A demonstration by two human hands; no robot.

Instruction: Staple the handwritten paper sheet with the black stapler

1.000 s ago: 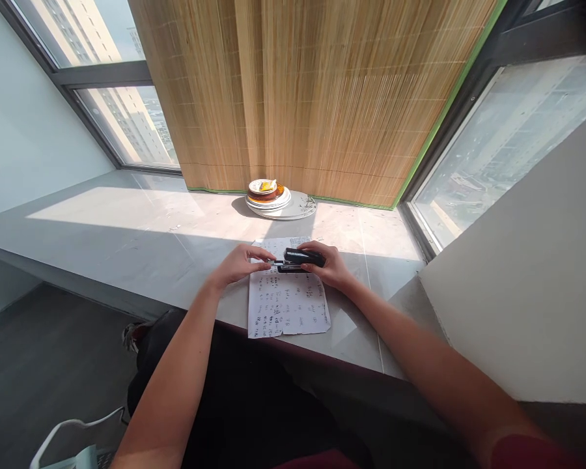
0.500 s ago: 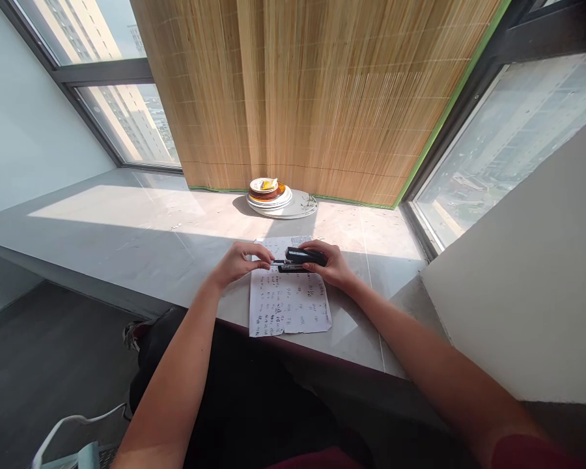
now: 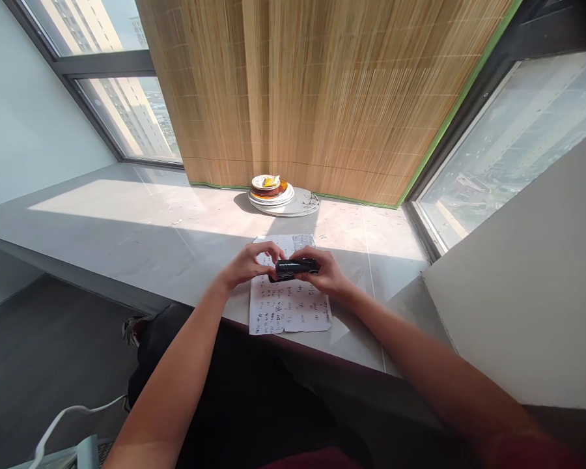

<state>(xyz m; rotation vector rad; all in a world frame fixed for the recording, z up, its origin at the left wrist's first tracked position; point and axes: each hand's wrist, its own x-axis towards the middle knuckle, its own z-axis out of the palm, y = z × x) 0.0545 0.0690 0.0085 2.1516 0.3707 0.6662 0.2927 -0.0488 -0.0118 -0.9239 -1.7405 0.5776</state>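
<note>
A black stapler (image 3: 293,268) lies level above a handwritten sheet of paper (image 3: 290,316), its top and base now close together. My right hand (image 3: 325,272) is wrapped round the stapler's right end. At its left end, my left hand (image 3: 254,262) has thumb and fingers curled against the stapler. Part of the paper is hidden beneath the hands and the stapler.
Behind the paper, a stack of small plates (image 3: 269,194) stands on a larger oval plate (image 3: 303,203) on the tiled ledge (image 3: 127,241). A bamboo blind (image 3: 322,98) hangs at the back between windows. A white wall (image 3: 532,280) rises on the right.
The stapler was open, with my left fingers at a thin part sticking out of its left side. It has closed up, and my left hand has moved right against its end.
</note>
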